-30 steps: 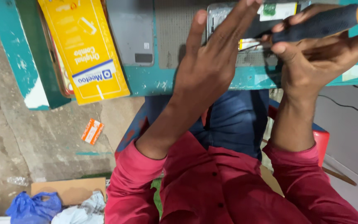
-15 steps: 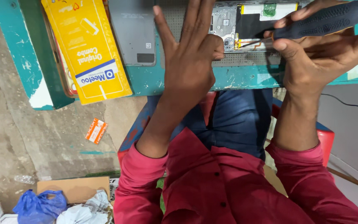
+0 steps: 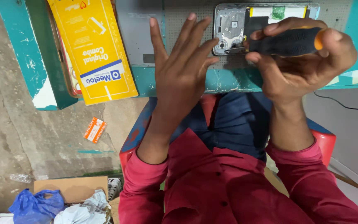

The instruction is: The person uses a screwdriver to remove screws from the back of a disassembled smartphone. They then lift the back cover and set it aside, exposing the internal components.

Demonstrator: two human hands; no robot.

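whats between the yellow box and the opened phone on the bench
In the head view, a grey panel and the open left hand lie between the yellow box and opened phone.

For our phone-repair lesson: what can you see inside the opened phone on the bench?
Inside the opened phone a grey metal camera section and a pale battery top with green tape show. The right hand and its screwdriver cover the middle.

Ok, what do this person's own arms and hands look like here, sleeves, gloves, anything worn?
Both hands are bare: no gloves, and no rings or watch that I can see on the left hand or right hand. Long red sleeves are pushed up to mid-forearm, matching a red buttoned shirt. The forearms below the cuffs are uncovered.
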